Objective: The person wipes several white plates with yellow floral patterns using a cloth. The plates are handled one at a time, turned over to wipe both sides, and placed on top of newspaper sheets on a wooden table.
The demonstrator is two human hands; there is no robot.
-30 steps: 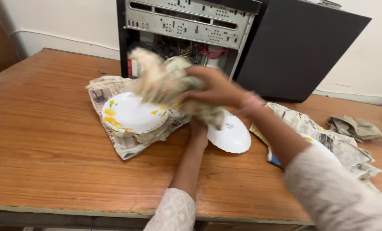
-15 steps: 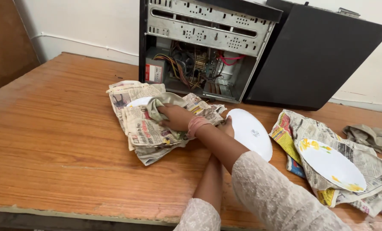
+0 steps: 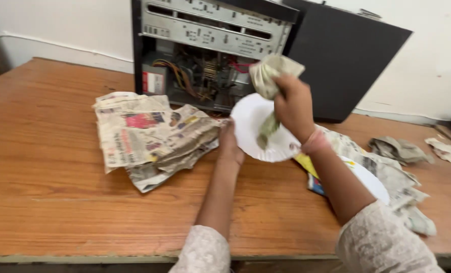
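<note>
Above the middle of the table, my right hand (image 3: 292, 103) is clenched round a crumpled wad of greyish newspaper (image 3: 272, 76), its trailing end lying against a round white plate (image 3: 253, 119). My left hand (image 3: 229, 144) grips that plate by its left rim and holds it tilted off the brown wooden table (image 3: 48, 177). Just left of it lies a folded bundle of printed newspaper (image 3: 147, 134). Right of my forearm, a second white plate (image 3: 371, 182) rests on more rumpled newspaper sheets (image 3: 397, 174). Farther back stands an open computer case with bare wiring (image 3: 205, 55), beside its black side panel (image 3: 349, 55).
</note>
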